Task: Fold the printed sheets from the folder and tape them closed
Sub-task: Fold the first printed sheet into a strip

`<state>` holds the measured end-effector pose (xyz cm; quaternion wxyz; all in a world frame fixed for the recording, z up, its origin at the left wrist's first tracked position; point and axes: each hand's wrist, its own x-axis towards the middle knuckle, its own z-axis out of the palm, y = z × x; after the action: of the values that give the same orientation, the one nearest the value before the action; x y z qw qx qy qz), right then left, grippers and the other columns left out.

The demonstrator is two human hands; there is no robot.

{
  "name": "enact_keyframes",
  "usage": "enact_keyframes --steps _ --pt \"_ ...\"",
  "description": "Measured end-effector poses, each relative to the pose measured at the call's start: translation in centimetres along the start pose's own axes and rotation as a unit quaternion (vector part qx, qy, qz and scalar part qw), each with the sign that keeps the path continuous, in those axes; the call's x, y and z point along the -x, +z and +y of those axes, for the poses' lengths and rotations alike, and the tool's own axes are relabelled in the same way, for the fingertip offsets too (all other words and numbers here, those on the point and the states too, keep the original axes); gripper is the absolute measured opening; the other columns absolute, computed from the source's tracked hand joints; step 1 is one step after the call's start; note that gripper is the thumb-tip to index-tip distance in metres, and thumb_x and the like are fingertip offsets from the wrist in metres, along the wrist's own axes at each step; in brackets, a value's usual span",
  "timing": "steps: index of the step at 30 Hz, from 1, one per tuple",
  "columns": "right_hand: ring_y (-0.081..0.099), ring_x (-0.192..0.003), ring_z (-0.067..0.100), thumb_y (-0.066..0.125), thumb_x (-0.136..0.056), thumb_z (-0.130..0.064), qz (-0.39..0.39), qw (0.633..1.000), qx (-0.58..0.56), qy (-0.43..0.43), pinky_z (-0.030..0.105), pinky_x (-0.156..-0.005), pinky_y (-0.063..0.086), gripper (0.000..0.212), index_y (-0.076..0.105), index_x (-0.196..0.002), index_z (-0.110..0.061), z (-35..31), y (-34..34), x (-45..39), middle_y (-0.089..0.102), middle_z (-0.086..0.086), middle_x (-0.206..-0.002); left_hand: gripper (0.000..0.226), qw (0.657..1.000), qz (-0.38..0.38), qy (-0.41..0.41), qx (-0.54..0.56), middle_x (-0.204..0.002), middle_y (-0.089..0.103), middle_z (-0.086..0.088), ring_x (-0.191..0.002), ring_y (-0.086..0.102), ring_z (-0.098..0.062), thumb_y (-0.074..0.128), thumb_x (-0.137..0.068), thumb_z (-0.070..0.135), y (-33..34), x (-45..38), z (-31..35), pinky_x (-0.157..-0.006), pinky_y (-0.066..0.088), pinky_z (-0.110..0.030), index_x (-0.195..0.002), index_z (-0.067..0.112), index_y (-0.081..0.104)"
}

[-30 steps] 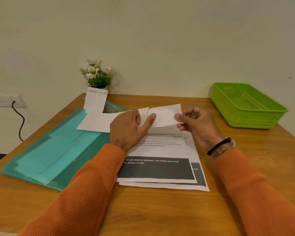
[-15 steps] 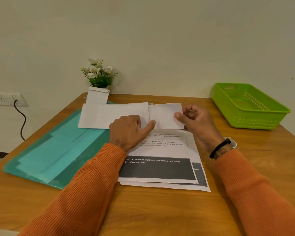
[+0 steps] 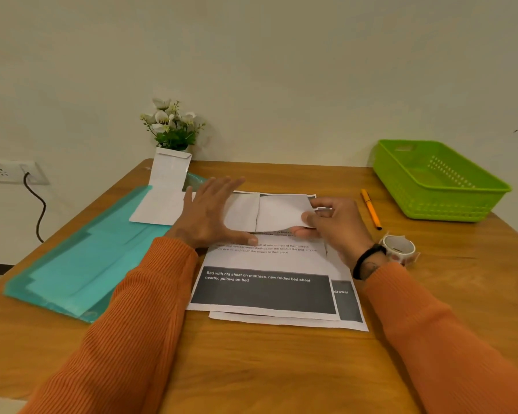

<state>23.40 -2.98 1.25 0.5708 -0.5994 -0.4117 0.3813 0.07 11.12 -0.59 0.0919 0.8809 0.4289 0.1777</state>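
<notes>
Wooden table [image 3: 251,369], brown, grain running crosswise, set against a pale wall.

Translucent teal plastic folder [image 3: 81,264] flat on it, out past the left fingers on their outer side; pale rectangular layers visible through the cover, contents not readable.

Lime-green perforated plastic basket [image 3: 440,180] well beyond the right fingers, toward the far right corner; inside looks empty apart from a faint pale patch near the back wall, not identifiable.

Stack of printed white sheets [image 3: 269,291] under and nearer than both sets of fingers, dark grey caption bands with white lettering along the near edges, lower sheet offset to the right.

Folded white paper sheet [image 3: 275,212] on top of the stack's far end, between the two hands: blank side up, a vertical crease or flap edge near the middle, near edge bowed upward off the stack.

Left hand [image 3: 210,216] laid flat, palm down, fingers spread and extended, pressing the left portion of the folded sheet.

Right hand [image 3: 335,225] pinching the sheet's right end, thumb on top and fingers curled beneath, clamped on the paper; black band on that wrist.

White paper envelope [image 3: 168,186] just beyond the left fingertips, upper half leaning up against a small white-flowered potted plant [image 3: 174,127].

Orange pen [image 3: 370,209] beyond the right knuckles, toward the basket.

Small roll of clear tape [image 3: 399,248] beside the right wrist, resting on the table.
</notes>
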Motion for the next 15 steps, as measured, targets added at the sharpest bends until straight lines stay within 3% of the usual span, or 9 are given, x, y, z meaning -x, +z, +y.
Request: enact_keyframes --steps 4,10,15 --pt "0.080 -0.085 0.033 0.069 -0.093 0.009 0.002 0.993 -0.113 0.019 0.026 -0.068 0.065 0.030 0.064 -0.123 0.004 -0.6 -1.7 -0.8 0.074 0.024 -0.114 0.125 0.999 0.046 0.010 -0.015 -0.168 0.017 0.007 -0.157 0.006 -0.025 0.074 -0.059 0.086 -0.7 0.2 -0.7 -0.121 -0.004 -0.067 -0.159 0.046 0.011" --pt "0.080 -0.084 0.031 0.071 -0.093 0.005 0.000 0.996 -0.094 -0.001 0.024 -0.065 0.064 0.024 0.067 -0.116 -0.003 -1.5 -2.9 -0.7 0.080 0.014 -0.100 0.099 0.989 0.134 0.032 -0.057 -0.147 0.043 -0.004 -0.142 0.029 -0.028 0.083 -0.074 0.047 -0.7 0.6 0.4 -0.122 0.003 -0.065 -0.155 0.037 0.027" --pt "0.080 -0.082 0.029 0.073 -0.093 -0.001 0.003 0.998 -0.055 -0.033 0.027 -0.069 0.065 0.023 0.066 -0.113 -0.011 -1.6 -2.1 -0.2 0.081 0.009 -0.099 0.093 0.980 0.176 0.057 -0.077 -0.135 0.049 -0.006 -0.132 0.036 -0.030 0.084 -0.067 0.043 -0.2 0.6 1.3 -0.119 0.017 -0.063 -0.148 0.032 0.040"
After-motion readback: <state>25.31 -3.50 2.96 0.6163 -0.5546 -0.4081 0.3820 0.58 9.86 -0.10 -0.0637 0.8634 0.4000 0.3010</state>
